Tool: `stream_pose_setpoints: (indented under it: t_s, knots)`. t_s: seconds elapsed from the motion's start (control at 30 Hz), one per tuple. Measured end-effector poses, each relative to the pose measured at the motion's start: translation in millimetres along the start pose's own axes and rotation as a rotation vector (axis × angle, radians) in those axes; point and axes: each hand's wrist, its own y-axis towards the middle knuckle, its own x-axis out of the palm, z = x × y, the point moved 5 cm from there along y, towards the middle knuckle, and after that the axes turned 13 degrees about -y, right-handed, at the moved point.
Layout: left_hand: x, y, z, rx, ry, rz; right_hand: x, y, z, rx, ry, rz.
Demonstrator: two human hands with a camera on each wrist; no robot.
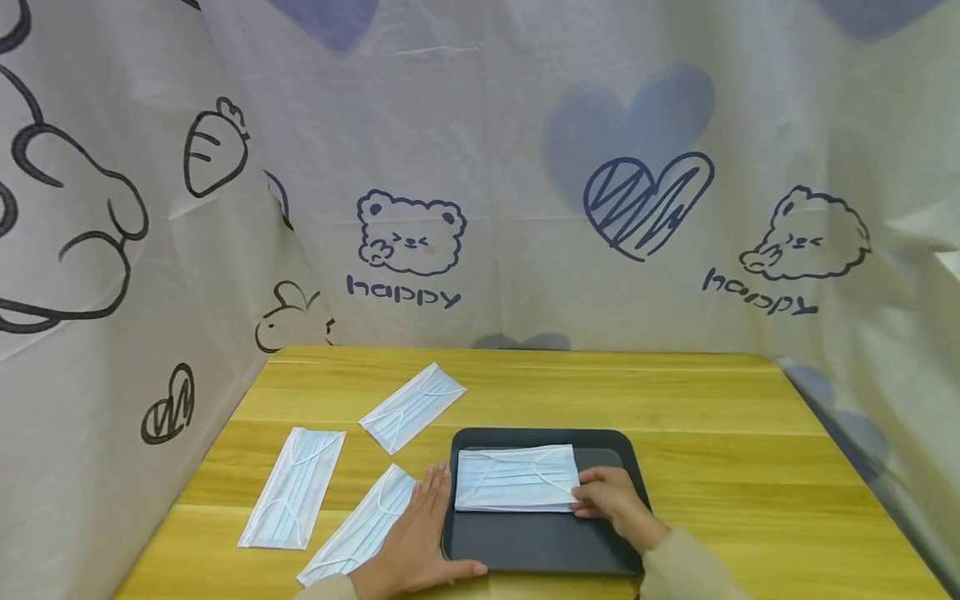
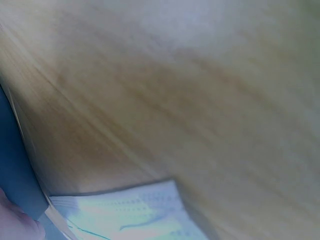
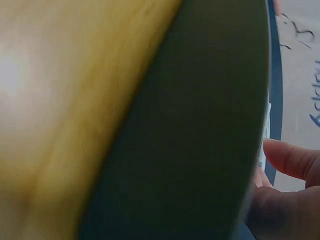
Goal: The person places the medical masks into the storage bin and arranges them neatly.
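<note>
A dark grey tray (image 1: 547,542) lies on the wooden table with a light blue face mask (image 1: 513,479) flat in its upper left part. Layered edges show along the mask's lower side. My right hand (image 1: 611,504) pinches the right end of that mask between thumb and fingers, inside the tray. In the right wrist view the thumb (image 3: 290,157) shows beyond the tray's dark outer wall (image 3: 185,120). My left hand (image 1: 420,542) rests against the tray's left side, fingers straight and thumb spread toward the front rim. It partly covers another face mask (image 1: 367,525).
Two more face masks lie on the table, one at the far left (image 1: 292,492) and one (image 1: 412,407) behind the left hand. The wooden table (image 1: 750,467) extends right of the tray. A printed white cloth (image 1: 510,250) hangs behind and along both sides.
</note>
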Motion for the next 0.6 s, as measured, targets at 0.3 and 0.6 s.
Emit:
stream_pose_setpoints:
  t_s: [0.3, 0.6]
  knots:
    - [1.4, 0.0, -0.6, -0.018, -0.029, -0.015, -3.5, 0.6, -14.9, -0.024, -0.299, 0.017]
    - [0.2, 0.3, -0.2, -0.017, -0.012, -0.014, -14.2, -5.1, -23.9, -0.085, -0.552, 0.014]
